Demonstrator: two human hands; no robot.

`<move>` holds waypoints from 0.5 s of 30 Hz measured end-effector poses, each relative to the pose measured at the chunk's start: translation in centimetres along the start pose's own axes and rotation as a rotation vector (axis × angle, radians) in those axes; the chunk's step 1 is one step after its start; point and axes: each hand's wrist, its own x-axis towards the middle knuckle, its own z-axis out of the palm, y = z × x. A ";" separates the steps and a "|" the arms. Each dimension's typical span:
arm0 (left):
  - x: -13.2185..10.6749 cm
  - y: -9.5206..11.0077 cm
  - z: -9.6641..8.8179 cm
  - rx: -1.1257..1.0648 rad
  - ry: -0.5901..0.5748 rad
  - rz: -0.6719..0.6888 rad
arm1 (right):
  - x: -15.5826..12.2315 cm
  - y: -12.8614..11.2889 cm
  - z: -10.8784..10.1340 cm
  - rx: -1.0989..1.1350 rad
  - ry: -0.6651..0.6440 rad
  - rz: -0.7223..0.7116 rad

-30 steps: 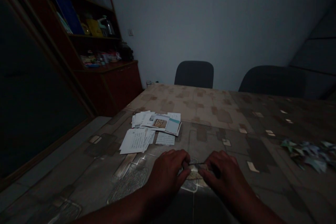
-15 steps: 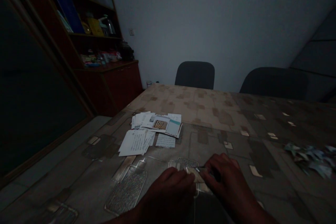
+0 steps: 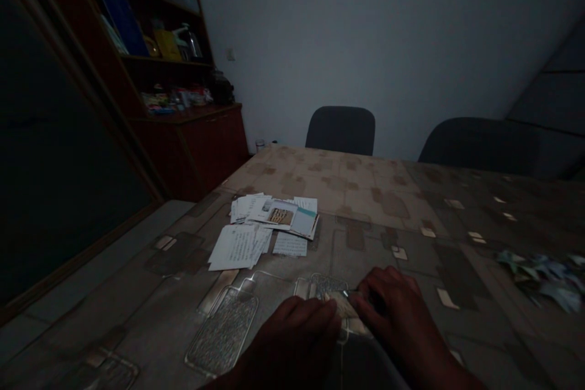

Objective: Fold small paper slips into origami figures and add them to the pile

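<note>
Near the table's front edge, my left hand (image 3: 299, 329) is closed with its fingers curled on a small pale, cream-coloured piece (image 3: 342, 304). What the piece is I cannot make out, since the fingers cover part of it. My right hand (image 3: 393, 301) pinches a thin dark tool with a shiny metal tip (image 3: 346, 293). That tip lies at the upper side of the pale piece; the dim light hides whether it touches. Beyond the hands, a loose pile of printed paper cards (image 3: 237, 245) lies on the patterned tablecloth (image 3: 320, 177).
Crumpled paper scraps (image 3: 546, 274) lie at the right of the table. Two dark chairs, one at the centre (image 3: 340, 130) and one farther right (image 3: 475, 141), stand along the far side. A red-brown cabinet (image 3: 205, 149) with filled shelves is at the left back.
Both hands stay at nearly the same place, with only slight finger movement around the pale piece. The camera view has shifted very slightly.
</note>
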 end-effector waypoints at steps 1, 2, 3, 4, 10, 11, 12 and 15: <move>0.0 0.0 0.0 -0.003 -0.015 -0.009 | 0.0 0.0 0.0 -0.002 0.000 -0.001; 0.1 0.1 -0.1 -0.003 -0.035 -0.024 | 0.0 0.0 0.0 -0.005 0.003 -0.003; 0.2 0.1 -0.1 0.000 -0.061 -0.040 | 0.0 0.0 0.0 -0.009 0.009 -0.006; 0.4 0.1 -0.2 0.007 -0.083 -0.054 | 0.0 0.0 0.1 -0.013 0.015 -0.007; 0.7 0.3 -0.5 0.056 -0.162 -0.079 | 0.1 -0.1 0.1 -0.045 0.017 0.009; 0.7 0.3 -0.5 0.063 -0.171 -0.082 | 0.1 -0.1 0.1 -0.047 0.016 0.013; 0.7 0.3 -0.4 0.069 -0.178 -0.083 | 0.1 -0.2 0.1 -0.046 0.013 0.015; 0.7 0.3 -0.4 0.086 -0.189 -0.092 | 0.1 -0.3 0.1 -0.040 0.011 0.015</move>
